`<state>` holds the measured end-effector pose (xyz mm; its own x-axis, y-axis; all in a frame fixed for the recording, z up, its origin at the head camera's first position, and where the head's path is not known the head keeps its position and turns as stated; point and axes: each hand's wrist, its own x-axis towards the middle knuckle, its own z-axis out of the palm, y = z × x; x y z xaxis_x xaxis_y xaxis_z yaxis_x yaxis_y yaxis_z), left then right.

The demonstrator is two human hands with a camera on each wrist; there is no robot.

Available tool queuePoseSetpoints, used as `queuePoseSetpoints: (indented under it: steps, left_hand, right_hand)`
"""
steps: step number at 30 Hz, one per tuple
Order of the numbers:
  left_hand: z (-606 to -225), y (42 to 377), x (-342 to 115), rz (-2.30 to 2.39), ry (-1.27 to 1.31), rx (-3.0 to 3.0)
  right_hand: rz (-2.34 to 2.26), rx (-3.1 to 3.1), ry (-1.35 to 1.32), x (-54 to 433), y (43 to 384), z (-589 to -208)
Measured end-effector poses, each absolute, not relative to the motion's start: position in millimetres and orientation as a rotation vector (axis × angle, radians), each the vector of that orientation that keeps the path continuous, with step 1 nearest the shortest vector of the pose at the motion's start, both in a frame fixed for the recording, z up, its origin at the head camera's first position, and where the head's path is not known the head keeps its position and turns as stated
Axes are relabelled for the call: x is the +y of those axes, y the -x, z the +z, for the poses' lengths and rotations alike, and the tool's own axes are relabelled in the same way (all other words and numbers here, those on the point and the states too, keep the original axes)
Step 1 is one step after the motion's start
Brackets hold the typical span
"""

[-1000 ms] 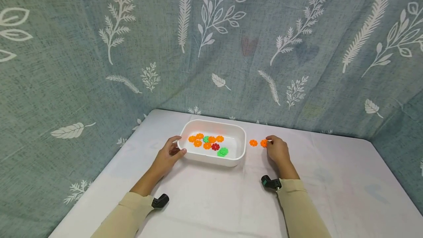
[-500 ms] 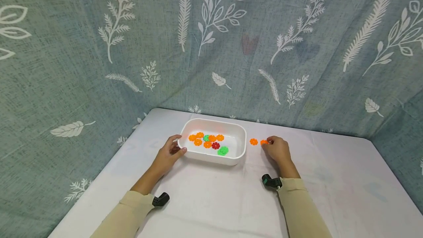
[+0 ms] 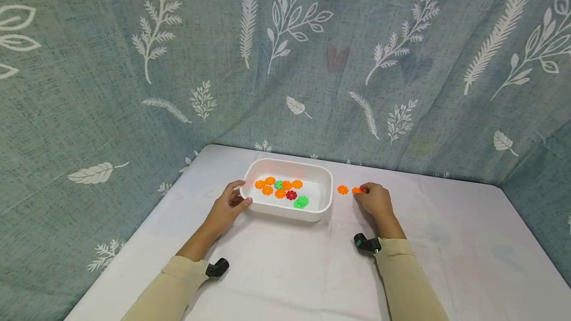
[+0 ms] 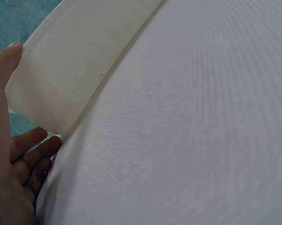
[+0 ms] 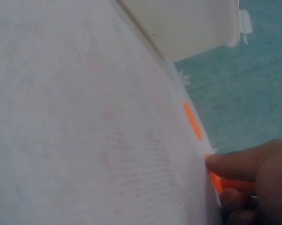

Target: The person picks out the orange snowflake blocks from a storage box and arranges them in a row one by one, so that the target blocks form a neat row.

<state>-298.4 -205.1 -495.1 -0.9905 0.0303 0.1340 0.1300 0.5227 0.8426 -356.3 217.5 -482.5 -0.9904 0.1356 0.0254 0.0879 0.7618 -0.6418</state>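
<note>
My left hand (image 3: 224, 213) holds the left end of a white plastic tub (image 3: 283, 213), thumb on the near corner and fingers at the end wall. In the left wrist view the thumb (image 4: 8, 58) lies against the outer wall, and the other fingers bend near its base. To the right of the tub, my right hand (image 3: 376, 202) pinches an orange flower-shaped plastic disc (image 3: 356, 190) at the tabletop, its fingertips covering part of it. Orange also shows below the thumb (image 5: 237, 163) in the right wrist view. A second orange disc (image 3: 342, 189) lies flat between that hand and the tub.
Inside the tub lie several orange discs (image 3: 267, 190), a red disc (image 3: 291, 195) and green discs (image 3: 301, 202). A white cloth covers the table (image 3: 285, 266). Behind it hangs a blue-green curtain (image 3: 330, 128) with white leaf prints.
My right fingertips have shifted slightly and now cover the orange disc's near right part. The left hand and the tub stay in place; the head view has tilted a little.
</note>
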Motion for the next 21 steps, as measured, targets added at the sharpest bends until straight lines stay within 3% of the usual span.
queuePoseSetpoints:
  steps: [12,21]
  left_hand:
    - [-493.4,300.2,-205.8,-1.482,0.161,-2.630]
    - [-494.1,297.0,-207.6,-1.500,0.147,-2.641]
  right_hand:
    - [1.103,-2.871,0.162,216.6,357.1,-473.5]
    - [1.109,-2.885,-0.057,195.0,367.3,-445.3]
